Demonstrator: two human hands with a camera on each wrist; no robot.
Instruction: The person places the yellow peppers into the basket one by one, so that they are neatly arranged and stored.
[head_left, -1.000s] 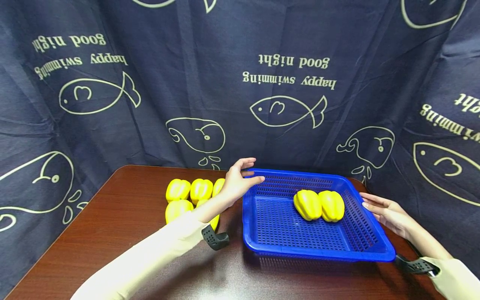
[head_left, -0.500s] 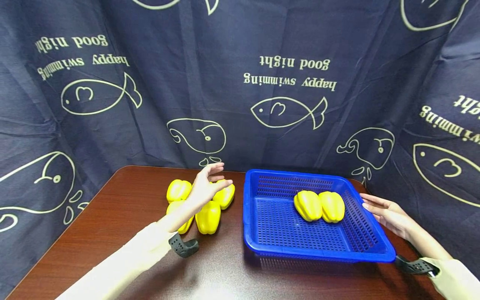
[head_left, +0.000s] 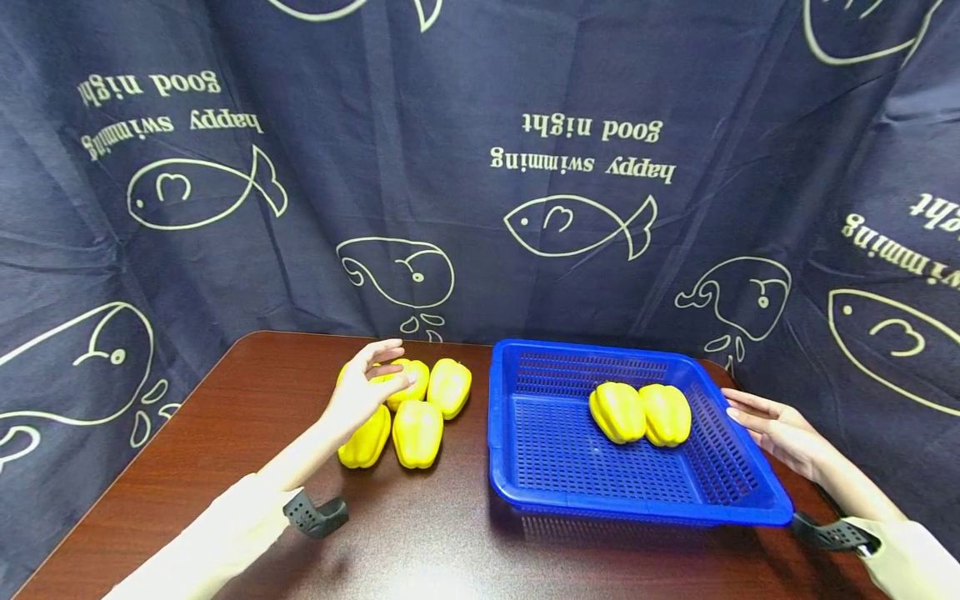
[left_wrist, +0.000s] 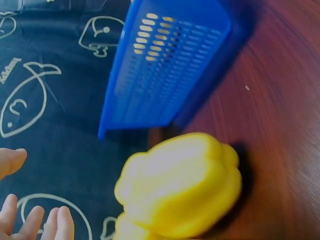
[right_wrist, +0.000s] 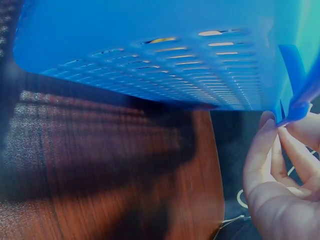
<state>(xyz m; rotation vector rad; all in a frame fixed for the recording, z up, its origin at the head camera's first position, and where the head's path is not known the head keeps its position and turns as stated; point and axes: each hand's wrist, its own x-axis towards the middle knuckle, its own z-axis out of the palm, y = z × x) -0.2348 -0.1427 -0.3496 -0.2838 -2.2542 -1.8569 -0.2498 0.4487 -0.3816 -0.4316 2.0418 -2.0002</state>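
My left hand (head_left: 363, 390) hovers over a cluster of several yellow bell peppers (head_left: 417, 433) on the table, fingers apart and holding nothing. It hides part of the peppers at the back left of the cluster. The left wrist view has one bell pepper (left_wrist: 182, 185) close up, with the fingertips (left_wrist: 35, 220) off to its left. To the right stands a blue plastic basket (head_left: 600, 500) with two yellow bell peppers (head_left: 641, 413) lying side by side in it. At the basket's right rim, my right hand (head_left: 783, 433) pinches the edge between thumb and fingers (right_wrist: 260, 145).
The brown wooden table (head_left: 247, 400) ends at a dark blue curtain (head_left: 465, 167) printed with fish and whales, which hangs behind it and at both sides. A black strap (head_left: 315, 512) is on the left wrist and another strap (head_left: 832, 532) on the right.
My left hand has moved left, from beside the basket's left rim to above the loose bell peppers, uncovering those on the right. The right hand and basket have stayed put.
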